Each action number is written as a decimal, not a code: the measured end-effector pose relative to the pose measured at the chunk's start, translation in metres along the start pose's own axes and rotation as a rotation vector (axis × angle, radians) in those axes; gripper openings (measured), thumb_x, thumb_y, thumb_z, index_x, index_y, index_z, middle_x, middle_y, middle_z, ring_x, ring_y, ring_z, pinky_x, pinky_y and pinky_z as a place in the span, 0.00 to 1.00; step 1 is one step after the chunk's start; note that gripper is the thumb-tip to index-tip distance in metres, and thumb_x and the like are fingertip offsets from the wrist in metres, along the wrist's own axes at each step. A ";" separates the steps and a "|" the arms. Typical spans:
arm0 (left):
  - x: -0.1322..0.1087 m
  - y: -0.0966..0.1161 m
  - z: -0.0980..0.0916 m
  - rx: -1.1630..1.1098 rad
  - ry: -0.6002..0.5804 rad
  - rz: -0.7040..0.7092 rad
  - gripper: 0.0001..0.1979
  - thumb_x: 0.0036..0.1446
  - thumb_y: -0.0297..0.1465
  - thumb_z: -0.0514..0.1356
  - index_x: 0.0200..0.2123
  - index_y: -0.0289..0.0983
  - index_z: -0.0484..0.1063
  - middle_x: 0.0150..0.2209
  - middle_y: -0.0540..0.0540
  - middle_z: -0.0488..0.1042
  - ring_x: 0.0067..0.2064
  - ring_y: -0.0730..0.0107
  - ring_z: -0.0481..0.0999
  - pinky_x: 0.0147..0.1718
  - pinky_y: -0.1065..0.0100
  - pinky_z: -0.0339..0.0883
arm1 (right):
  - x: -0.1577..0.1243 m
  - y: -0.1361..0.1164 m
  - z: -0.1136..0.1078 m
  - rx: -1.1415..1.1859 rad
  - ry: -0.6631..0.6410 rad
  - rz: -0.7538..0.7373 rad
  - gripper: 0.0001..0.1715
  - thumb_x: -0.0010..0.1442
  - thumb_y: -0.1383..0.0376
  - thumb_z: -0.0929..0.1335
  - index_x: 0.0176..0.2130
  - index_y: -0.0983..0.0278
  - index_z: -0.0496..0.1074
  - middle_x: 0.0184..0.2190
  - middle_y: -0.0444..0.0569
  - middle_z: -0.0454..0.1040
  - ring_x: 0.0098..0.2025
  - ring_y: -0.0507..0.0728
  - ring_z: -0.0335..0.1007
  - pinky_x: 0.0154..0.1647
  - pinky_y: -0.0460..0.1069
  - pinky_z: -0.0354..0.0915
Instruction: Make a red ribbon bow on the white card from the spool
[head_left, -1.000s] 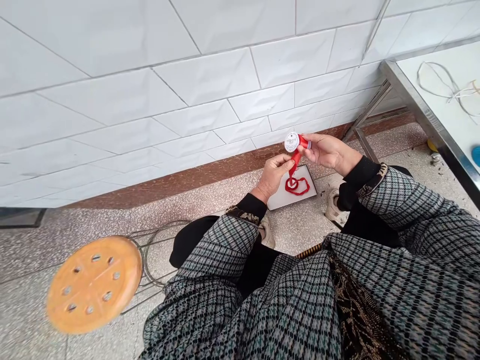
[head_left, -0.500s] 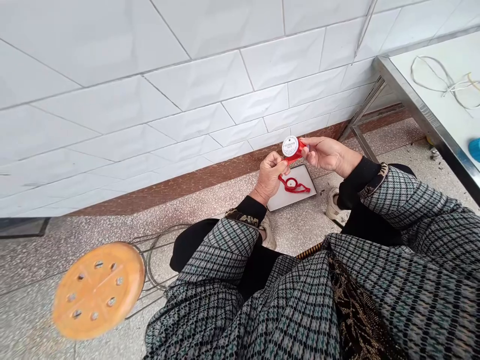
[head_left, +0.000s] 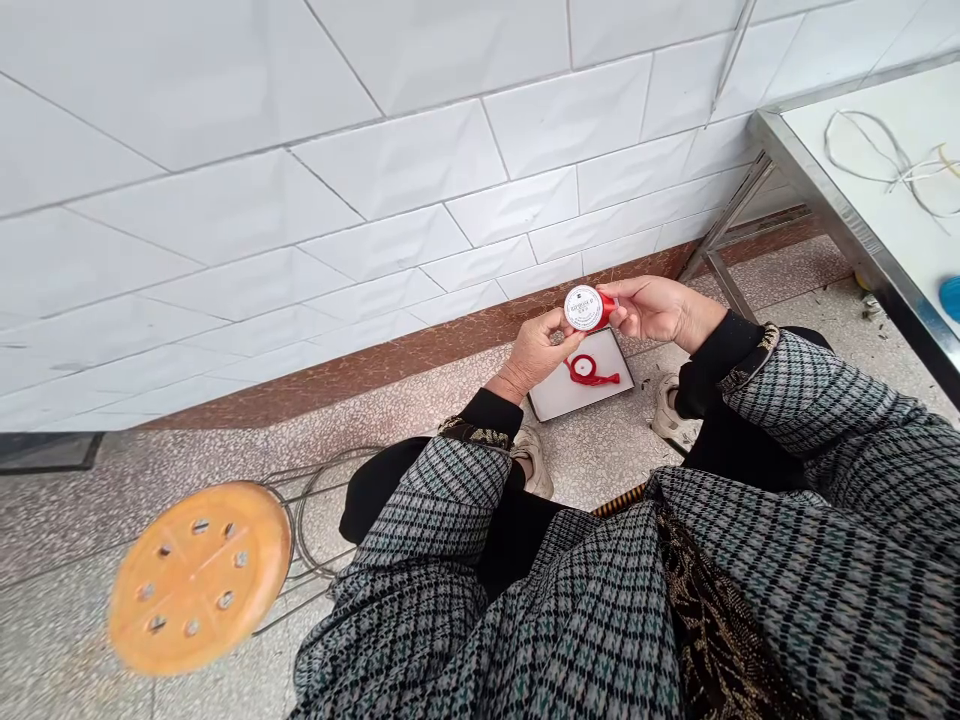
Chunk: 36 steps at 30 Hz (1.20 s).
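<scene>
Mid-air, right hand closed round the spool of red ribbon; left hand pinches its lower edge. Most is wound on. A loose ribbon tail curls below, off the reel, seemingly dangling over the white board.

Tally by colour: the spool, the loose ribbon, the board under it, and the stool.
Red: 2, the ribbon spool and the ribbon coil
White: 1, the flat board
Orange: 1, the stool
Total: 4
</scene>
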<state>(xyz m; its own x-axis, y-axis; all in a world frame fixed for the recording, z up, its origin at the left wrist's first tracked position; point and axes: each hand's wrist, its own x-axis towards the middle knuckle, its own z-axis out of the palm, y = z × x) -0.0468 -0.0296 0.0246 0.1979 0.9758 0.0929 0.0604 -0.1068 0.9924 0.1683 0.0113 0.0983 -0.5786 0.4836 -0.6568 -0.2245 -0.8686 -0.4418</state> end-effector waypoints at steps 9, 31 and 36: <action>-0.002 0.001 -0.003 0.052 0.044 0.042 0.22 0.46 0.22 0.71 0.46 0.42 0.81 0.21 0.59 0.65 0.25 0.75 0.62 0.35 0.69 0.64 | 0.004 0.004 -0.002 -0.036 0.023 0.059 0.11 0.78 0.70 0.60 0.45 0.69 0.70 0.22 0.45 0.72 0.16 0.48 0.67 0.13 0.38 0.66; -0.002 0.005 -0.001 -0.540 -0.097 -0.209 0.34 0.49 0.30 0.76 0.56 0.43 0.67 0.37 0.51 0.78 0.25 0.77 0.74 0.26 0.72 0.70 | 0.008 0.032 0.009 -0.198 0.024 -0.267 0.03 0.71 0.72 0.72 0.41 0.66 0.76 0.25 0.43 0.77 0.21 0.47 0.72 0.18 0.38 0.69; -0.002 0.003 0.023 -0.623 0.111 -0.286 0.27 0.50 0.30 0.76 0.51 0.41 0.71 0.37 0.51 0.79 0.28 0.77 0.74 0.31 0.69 0.72 | 0.014 0.038 0.021 -0.161 0.241 -0.426 0.15 0.72 0.74 0.69 0.31 0.67 0.73 0.17 0.39 0.68 0.16 0.44 0.59 0.14 0.37 0.57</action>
<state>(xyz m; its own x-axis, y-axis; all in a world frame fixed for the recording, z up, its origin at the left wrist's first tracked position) -0.0245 -0.0361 0.0253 0.1548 0.9667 -0.2040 -0.4842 0.2542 0.8372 0.1347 -0.0175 0.0852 -0.2605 0.8187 -0.5117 -0.2669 -0.5704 -0.7768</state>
